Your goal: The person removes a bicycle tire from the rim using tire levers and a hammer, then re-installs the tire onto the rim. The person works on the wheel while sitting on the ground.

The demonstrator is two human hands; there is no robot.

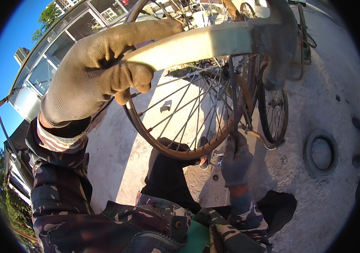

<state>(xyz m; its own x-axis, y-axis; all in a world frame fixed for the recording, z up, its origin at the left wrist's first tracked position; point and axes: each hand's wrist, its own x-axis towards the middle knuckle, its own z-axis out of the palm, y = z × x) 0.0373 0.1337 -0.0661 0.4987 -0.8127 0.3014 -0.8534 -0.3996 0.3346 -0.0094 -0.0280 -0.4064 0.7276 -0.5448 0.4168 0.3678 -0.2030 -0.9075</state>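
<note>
My left hand, in a tan knit glove, grips the near end of a long, curved, pale green strip that looks like a bicycle mudguard. Its index finger lies along the far edge and the thumb is underneath. Below the strip is a spoked bicycle wheel with a rusty brown rim. Lower down, my right hand, in a grey glove, is closed around the bottom of a thin dark rod that runs up to the strip, close beside the rim. The strip's far end is dark and blurred.
Another bicycle wheel with a black tyre stands beyond, near a crank arm. A round tyre-like ring lies on the concrete at right. Small tools lie by my feet. A glass-fronted building stands at upper left.
</note>
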